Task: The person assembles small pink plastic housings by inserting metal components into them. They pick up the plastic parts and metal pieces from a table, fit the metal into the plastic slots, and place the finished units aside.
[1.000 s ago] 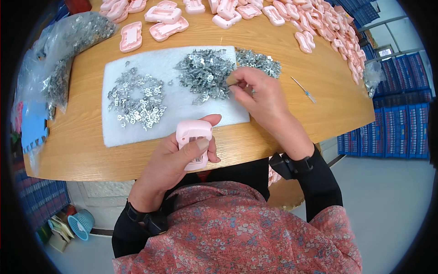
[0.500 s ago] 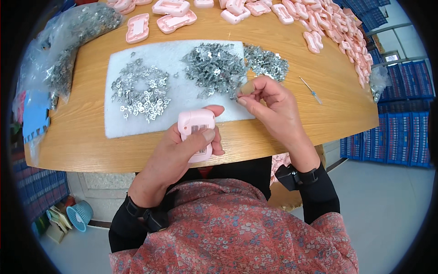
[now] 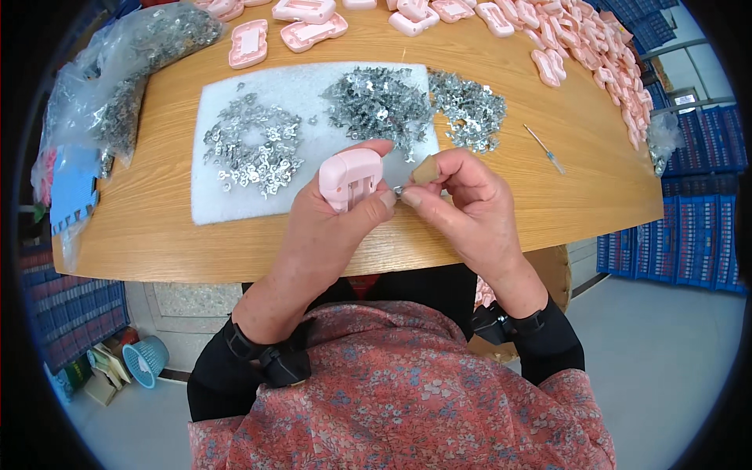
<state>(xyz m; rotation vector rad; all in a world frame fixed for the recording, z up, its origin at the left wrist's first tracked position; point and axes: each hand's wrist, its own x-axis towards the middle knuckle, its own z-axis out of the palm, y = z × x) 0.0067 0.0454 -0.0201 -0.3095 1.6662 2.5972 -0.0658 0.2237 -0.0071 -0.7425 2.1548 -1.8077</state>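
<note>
My left hand (image 3: 325, 223) is wrapped round a pink plastic casing (image 3: 351, 174), tilted so that a slotted recess shows on its face. Close beside it, my right hand (image 3: 474, 207) pinches a small metal piece (image 3: 398, 189) between thumb and a finger, near the casing's right edge. A tan cover (image 3: 426, 170) sits on a fingertip of that hand. Behind both hands lies a white foam sheet (image 3: 313, 83). On it rest a loose pile of small metal clips (image 3: 254, 149) at left and a denser metal pile (image 3: 376, 106) at right.
Another metal pile (image 3: 470, 113) lies just right of the foam. A thin pointed tool (image 3: 546, 149) is farther right. Pink casings (image 3: 583, 47) heap along the far right edge, with several (image 3: 313, 31) at the back. A plastic bag of metal parts (image 3: 117, 86) stands at left.
My left hand has raised and tilted the casing. My right hand has come down and left, bringing the small metal piece next to it. The view has shifted slightly.
</note>
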